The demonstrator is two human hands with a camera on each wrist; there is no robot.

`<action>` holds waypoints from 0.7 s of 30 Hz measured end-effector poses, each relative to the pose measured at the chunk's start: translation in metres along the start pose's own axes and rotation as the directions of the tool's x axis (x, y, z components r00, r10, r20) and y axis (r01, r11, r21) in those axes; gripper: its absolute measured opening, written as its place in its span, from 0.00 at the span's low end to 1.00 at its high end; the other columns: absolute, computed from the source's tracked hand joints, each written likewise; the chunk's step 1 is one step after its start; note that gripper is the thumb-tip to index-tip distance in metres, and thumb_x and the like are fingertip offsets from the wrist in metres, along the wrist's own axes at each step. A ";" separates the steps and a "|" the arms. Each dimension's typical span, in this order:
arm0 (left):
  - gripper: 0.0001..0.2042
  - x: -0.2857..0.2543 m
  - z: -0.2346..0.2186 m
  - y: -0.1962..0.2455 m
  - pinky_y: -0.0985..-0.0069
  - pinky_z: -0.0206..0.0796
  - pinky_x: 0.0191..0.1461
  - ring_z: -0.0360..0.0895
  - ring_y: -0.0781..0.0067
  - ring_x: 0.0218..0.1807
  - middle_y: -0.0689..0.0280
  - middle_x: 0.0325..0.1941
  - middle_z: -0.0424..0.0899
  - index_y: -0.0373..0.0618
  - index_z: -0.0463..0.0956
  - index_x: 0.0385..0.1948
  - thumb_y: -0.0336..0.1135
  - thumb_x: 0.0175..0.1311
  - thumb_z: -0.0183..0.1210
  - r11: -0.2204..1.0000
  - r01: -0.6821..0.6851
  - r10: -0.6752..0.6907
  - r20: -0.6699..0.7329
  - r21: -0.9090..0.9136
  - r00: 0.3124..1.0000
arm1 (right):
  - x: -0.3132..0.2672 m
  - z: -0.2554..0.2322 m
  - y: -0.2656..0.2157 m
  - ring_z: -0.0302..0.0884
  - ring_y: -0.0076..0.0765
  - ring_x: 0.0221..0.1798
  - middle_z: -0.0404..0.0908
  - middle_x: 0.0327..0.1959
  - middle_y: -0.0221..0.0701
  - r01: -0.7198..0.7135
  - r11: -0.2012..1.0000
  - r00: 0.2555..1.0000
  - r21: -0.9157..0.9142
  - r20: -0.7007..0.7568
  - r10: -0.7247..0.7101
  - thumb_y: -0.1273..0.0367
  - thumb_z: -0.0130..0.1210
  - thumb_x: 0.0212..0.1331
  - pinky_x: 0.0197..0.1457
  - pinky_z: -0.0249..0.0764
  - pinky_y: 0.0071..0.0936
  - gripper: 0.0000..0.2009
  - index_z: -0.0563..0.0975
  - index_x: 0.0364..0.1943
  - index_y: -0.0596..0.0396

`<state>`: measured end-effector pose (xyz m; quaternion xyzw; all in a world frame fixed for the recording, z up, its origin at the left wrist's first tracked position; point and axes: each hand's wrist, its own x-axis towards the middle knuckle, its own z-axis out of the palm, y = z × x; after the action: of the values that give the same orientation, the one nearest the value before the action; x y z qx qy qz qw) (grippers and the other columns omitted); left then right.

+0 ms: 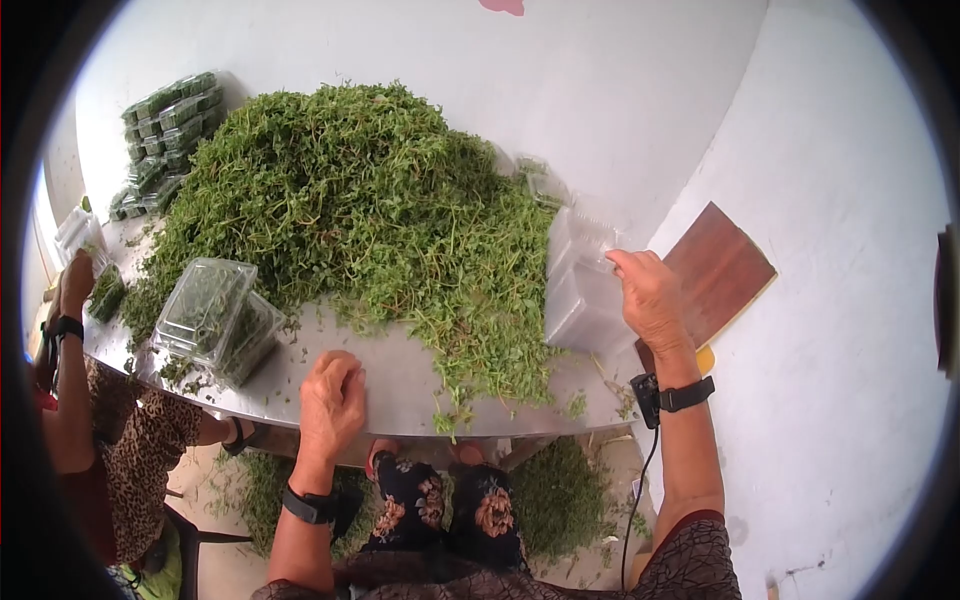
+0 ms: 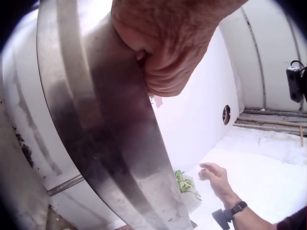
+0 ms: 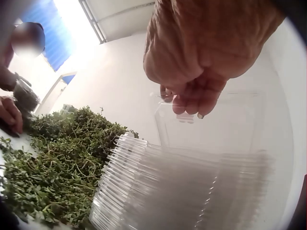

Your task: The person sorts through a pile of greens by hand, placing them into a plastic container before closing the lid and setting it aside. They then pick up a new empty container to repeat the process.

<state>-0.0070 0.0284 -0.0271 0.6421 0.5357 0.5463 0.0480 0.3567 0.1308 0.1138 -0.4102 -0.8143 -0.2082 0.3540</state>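
Note:
Over the right end of the metal table, my right hand (image 1: 655,295) pinches the edge of a clear plastic clamshell container (image 3: 211,122) at the top of a nested stack of containers (image 3: 192,191). In the right wrist view its raised panel hangs from my fingertips. My left hand (image 1: 332,405) rests near the table's front edge with its fingers loosely curled and nothing in them. A big heap of leafy green stems (image 1: 340,190) lies between the hands and beyond them. Left of my left hand are clamshell boxes (image 1: 215,310) with greens inside.
Filled boxes (image 1: 170,140) are stacked at the back left. Another person's hand (image 1: 77,285) holds a clear container (image 1: 80,235) at the far left. A reddish-brown board (image 1: 715,280) leans by the right wall. More greens (image 1: 555,490) lie below the table (image 1: 390,370).

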 end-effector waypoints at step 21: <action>0.04 -0.001 0.000 0.001 0.69 0.71 0.37 0.79 0.54 0.33 0.54 0.36 0.80 0.34 0.75 0.30 0.19 0.53 0.56 0.997 0.059 -0.059 0.012 -0.041 0.998 | 0.027 -0.017 -0.003 0.76 0.44 0.34 0.77 0.29 0.36 -0.047 0.999 0.983 -0.019 -0.179 0.043 0.76 0.57 0.54 0.36 0.72 0.34 0.05 0.79 0.34 0.59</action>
<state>-0.0056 0.0275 -0.0268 0.6277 0.5427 0.5523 0.0804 0.3498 0.1324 0.1448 -0.4123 -0.7674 -0.2455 0.4252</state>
